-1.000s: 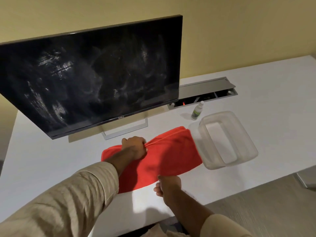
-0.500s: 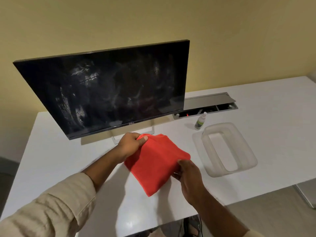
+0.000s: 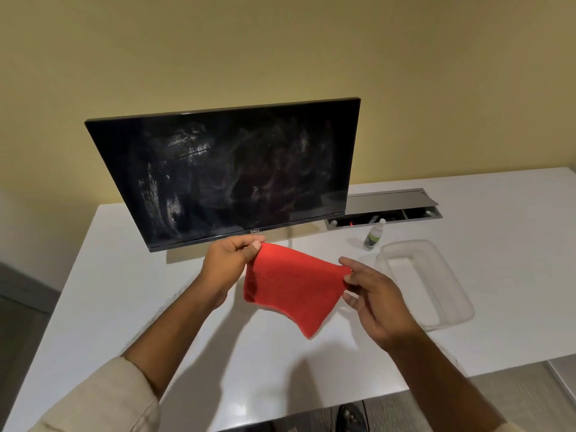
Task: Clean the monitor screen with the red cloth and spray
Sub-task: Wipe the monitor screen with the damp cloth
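Left hand [image 3: 229, 265] and right hand [image 3: 375, 302] seemingly pinch red cloth [image 3: 291, 291] between them.

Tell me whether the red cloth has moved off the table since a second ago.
Yes. The red cloth was lying on the table; now both hands hold it lifted above it.

Monitor [image 3: 230, 176] stands on desk [image 3: 498, 213] before me, wall [image 3: 280, 42] behind it. Cloth [image 3: 293, 291] between my left hand [image 3: 229, 263] and right hand [image 3: 374, 294], above desk. Bottle [image 3: 374, 235] right of monitor, tray [image 3: 427, 282] just beside it, nearer me.
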`<action>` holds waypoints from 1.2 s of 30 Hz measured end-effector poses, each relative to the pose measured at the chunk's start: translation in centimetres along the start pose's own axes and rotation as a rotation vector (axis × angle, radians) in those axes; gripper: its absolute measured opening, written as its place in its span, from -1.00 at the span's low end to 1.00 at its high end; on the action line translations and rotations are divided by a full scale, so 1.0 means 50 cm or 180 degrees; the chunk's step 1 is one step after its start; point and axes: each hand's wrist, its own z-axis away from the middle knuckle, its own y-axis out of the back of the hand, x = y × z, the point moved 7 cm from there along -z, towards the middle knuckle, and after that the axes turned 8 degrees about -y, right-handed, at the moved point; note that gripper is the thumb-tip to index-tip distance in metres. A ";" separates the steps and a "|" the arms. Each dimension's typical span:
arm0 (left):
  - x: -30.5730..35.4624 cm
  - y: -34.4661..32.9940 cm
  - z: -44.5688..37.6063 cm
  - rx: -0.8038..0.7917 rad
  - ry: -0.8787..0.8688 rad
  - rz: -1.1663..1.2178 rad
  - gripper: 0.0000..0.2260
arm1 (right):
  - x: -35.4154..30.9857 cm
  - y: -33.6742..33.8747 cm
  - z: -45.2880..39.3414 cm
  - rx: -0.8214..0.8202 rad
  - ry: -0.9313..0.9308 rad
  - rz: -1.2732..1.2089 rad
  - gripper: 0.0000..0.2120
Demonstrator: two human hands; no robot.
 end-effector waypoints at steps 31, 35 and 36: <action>0.215 -0.049 0.073 0.0098 -0.1637 -0.1916 -0.83 | -0.031 0.002 -0.016 0.0762 -0.0202 0.0273 -0.69; 0.246 -0.106 0.076 -0.0158 -0.1878 -0.1836 -0.84 | 0.041 -0.056 -0.034 -0.0430 -0.1611 -0.1083 -0.28; 0.250 -0.122 0.079 -0.0297 -0.1920 -0.1840 -0.85 | 0.045 -0.072 -0.039 -0.0721 -0.1724 -0.1347 -0.19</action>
